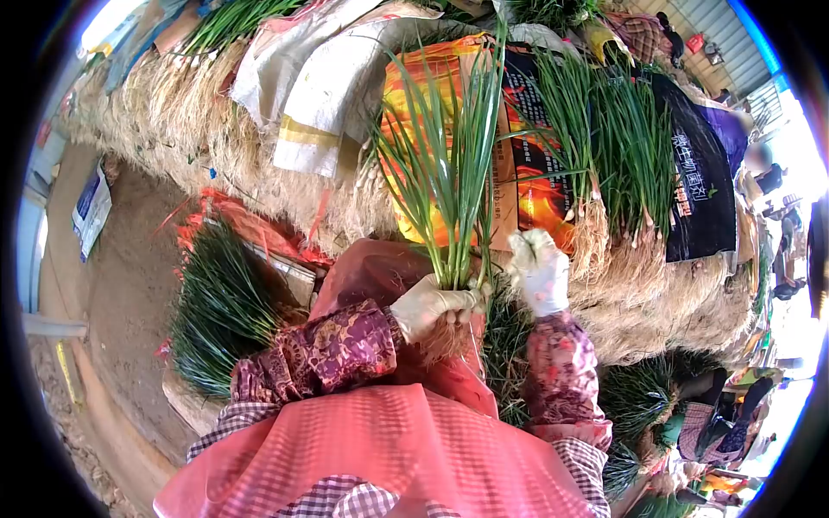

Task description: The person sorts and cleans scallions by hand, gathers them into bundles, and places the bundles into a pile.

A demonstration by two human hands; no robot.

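Observation:
My left hand (434,308), in a whitish glove, is closed around the lower stalks of a bunch of scallions (455,198). The long green leaves point away from me, and pale roots (443,343) hang below the glove. Just to the right is my right hand (540,269), also gloved, raised with its fingers curled together. Whether anything small is between those fingers is hidden. Beyond the hands, an orange-and-black printed sack (533,164) lies over the heap, with sorted scallions (635,142) laid across it at the right.
A long heap of rooted scallions (216,164) runs across in front, partly covered by white sacks (315,108) and a black sack (701,194). At left a dark green bundle (220,311) stands beside red netting (246,224). Another person (712,423) sits at the lower right near more bundles.

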